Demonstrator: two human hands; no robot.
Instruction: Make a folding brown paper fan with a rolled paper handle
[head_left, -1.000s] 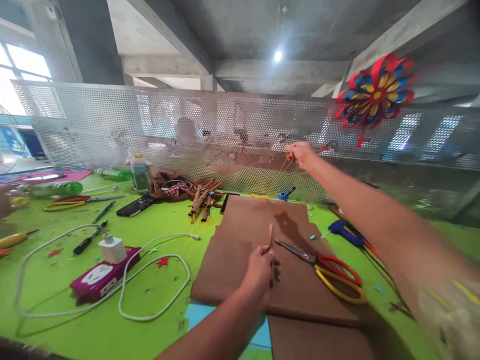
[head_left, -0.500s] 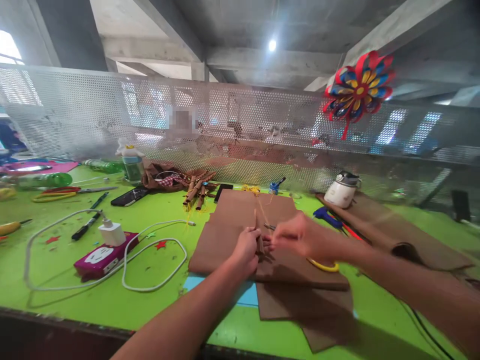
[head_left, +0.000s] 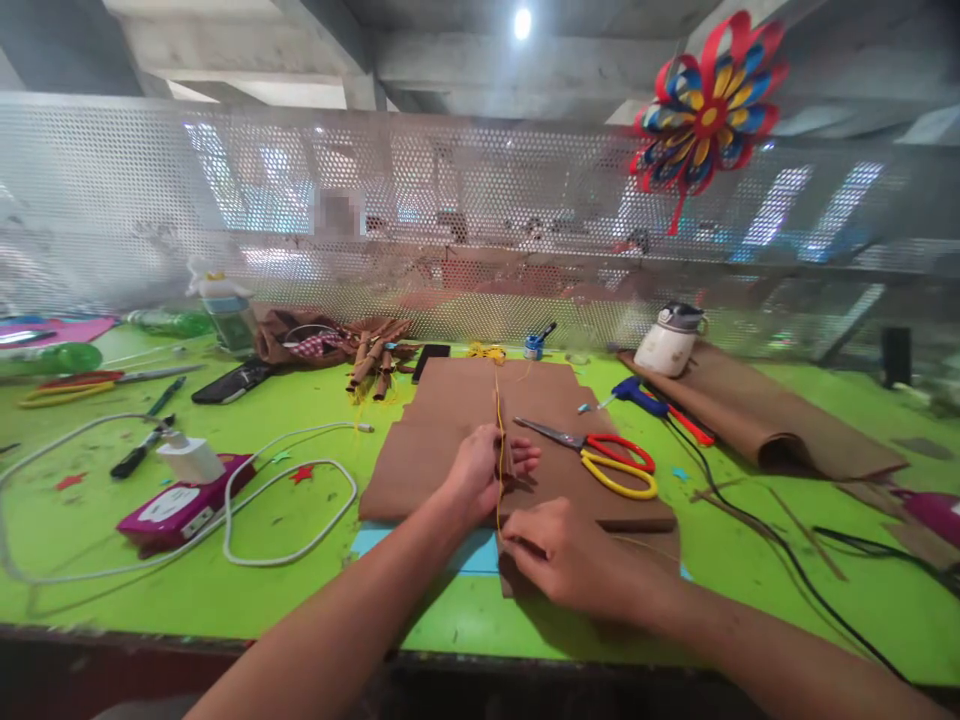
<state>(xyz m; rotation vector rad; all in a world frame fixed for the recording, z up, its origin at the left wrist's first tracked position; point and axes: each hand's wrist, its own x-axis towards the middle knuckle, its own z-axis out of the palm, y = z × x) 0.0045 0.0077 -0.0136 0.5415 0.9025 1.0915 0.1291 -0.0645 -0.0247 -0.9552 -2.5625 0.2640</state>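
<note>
My left hand (head_left: 480, 462) is closed around a small upright piece of brown paper (head_left: 508, 458), its fingertips showing beyond the paper's right side. Across that piece runs a thin yellow string (head_left: 500, 400), which stretches from a tangled yellow bundle (head_left: 487, 352) at the back. Nearer the front edge, my right hand (head_left: 559, 555) pinches the string between thumb and finger. Both hands are over stacked brown paper sheets (head_left: 420, 460). Scissors (head_left: 592, 450) with red and yellow handles lie on the stack, right of my left hand.
A blue glue gun (head_left: 639, 395) with a black cord and a rolled brown sheet (head_left: 772, 425) lie on the right. At left are a purple power strip (head_left: 187, 505) and a white cable (head_left: 289, 562). Brown paper rolls (head_left: 373, 362) and a blue jar (head_left: 533, 346) stand farther back.
My right hand has moved down toward the front edge, drawing the string taut past my left hand and uncovering the scissors. The camera view has tilted down and shifted right.
</note>
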